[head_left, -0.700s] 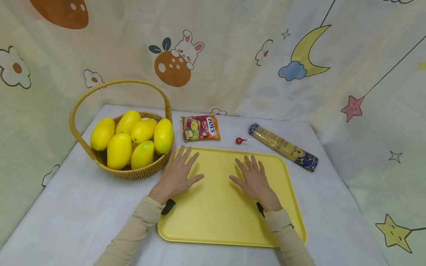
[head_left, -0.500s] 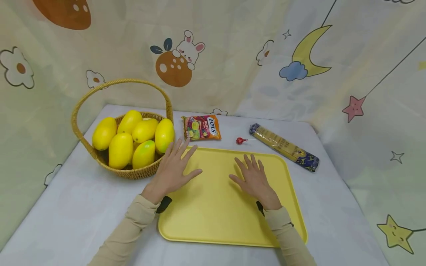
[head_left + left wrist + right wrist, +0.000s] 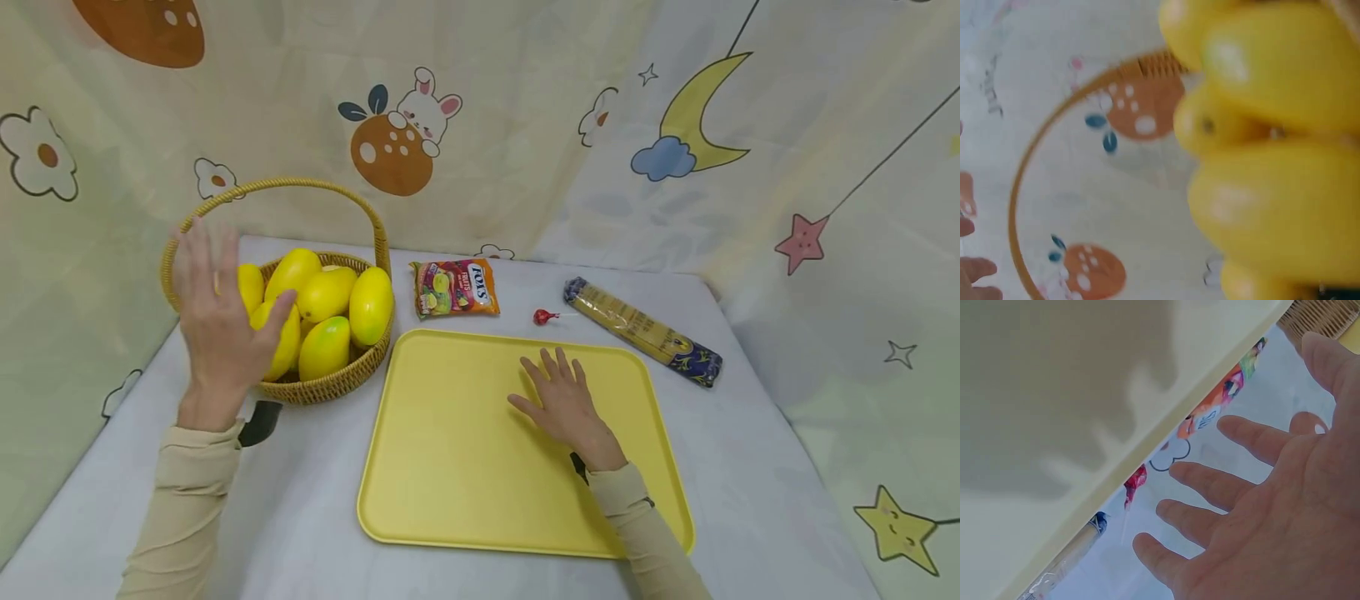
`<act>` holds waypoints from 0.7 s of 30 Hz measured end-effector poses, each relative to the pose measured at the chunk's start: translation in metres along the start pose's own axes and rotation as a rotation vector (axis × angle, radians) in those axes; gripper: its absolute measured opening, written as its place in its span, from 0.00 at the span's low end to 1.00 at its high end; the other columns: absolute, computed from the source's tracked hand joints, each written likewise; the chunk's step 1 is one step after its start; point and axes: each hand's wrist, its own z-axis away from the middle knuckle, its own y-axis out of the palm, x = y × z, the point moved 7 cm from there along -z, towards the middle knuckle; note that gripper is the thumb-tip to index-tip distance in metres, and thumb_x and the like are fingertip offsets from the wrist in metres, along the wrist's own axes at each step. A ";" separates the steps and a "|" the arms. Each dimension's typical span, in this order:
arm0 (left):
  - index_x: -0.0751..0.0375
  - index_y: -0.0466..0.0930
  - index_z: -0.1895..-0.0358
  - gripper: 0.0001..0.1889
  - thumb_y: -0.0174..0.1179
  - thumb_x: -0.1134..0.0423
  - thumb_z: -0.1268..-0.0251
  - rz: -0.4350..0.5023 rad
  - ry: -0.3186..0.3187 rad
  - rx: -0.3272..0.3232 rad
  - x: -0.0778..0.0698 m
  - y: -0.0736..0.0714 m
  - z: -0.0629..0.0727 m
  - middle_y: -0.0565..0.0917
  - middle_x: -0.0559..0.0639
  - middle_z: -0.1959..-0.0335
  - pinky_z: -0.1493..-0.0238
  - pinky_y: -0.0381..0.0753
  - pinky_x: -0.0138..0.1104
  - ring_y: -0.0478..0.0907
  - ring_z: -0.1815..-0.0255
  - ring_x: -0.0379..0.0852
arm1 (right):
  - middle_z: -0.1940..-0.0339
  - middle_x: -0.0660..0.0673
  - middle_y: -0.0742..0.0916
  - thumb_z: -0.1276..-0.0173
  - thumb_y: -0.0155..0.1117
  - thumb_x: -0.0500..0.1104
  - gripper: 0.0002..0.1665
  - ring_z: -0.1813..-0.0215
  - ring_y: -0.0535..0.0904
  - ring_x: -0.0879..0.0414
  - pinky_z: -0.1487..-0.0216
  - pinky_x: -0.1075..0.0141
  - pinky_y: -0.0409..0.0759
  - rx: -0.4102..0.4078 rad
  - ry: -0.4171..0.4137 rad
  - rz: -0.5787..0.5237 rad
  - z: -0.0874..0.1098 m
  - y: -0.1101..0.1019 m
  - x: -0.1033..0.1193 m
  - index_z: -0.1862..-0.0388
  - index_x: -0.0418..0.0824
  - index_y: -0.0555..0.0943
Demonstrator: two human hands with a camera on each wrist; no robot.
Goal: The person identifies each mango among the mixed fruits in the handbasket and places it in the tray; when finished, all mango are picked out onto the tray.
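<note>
My left hand (image 3: 225, 329), fingers extended and slightly blurred, is raised in front of the left side of a wicker basket (image 3: 337, 385). It holds nothing and hides part of the basket and its fruit. Several yellow mangoes (image 3: 326, 293) fill the basket; in the left wrist view a mango (image 3: 1272, 206) looms close, with the arched basket handle (image 3: 1019, 187) behind. Over the right half of a yellow tray (image 3: 427, 467) hovers my right hand (image 3: 566, 408), its fingers spread, with nothing in it. The right wrist view shows that hand (image 3: 1272, 506) apart from the tray surface.
Behind the tray lie a bag of Fox's fruit candy (image 3: 455, 287), a red lollipop (image 3: 543, 317) and a long blue-and-gold packet (image 3: 641, 331). A white cloth (image 3: 300, 500) covers the table. Patterned curtains (image 3: 517, 125) enclose the back and sides.
My left hand has moved left and up from the tray's left edge to the front of the basket. My right hand has shifted slightly left, still over the tray.
</note>
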 end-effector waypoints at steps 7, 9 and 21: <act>0.62 0.55 0.27 0.43 0.51 0.35 0.36 -0.012 -0.299 -0.042 0.067 -0.026 -0.001 0.54 0.56 0.24 0.24 0.40 0.41 0.45 0.22 0.52 | 0.25 0.31 0.61 0.29 0.51 0.64 0.40 0.23 0.45 0.34 0.27 0.38 0.43 0.010 0.001 0.002 -0.001 0.001 0.002 0.27 0.42 0.63; 0.58 0.51 0.25 0.41 0.53 0.40 0.34 0.037 -0.415 0.014 0.084 -0.024 0.004 0.55 0.54 0.24 0.24 0.45 0.41 0.50 0.24 0.50 | 0.25 0.31 0.61 0.29 0.51 0.64 0.40 0.23 0.45 0.34 0.27 0.37 0.44 0.013 0.000 0.009 -0.001 0.002 0.001 0.27 0.42 0.62; 0.49 0.69 0.35 0.21 0.50 0.50 0.27 0.254 -0.674 0.150 0.122 -0.007 0.021 0.79 0.32 0.59 0.60 0.72 0.16 0.75 0.64 0.25 | 0.26 0.31 0.62 0.30 0.52 0.64 0.41 0.24 0.47 0.32 0.28 0.37 0.46 0.014 0.002 0.023 0.001 0.004 -0.001 0.27 0.42 0.64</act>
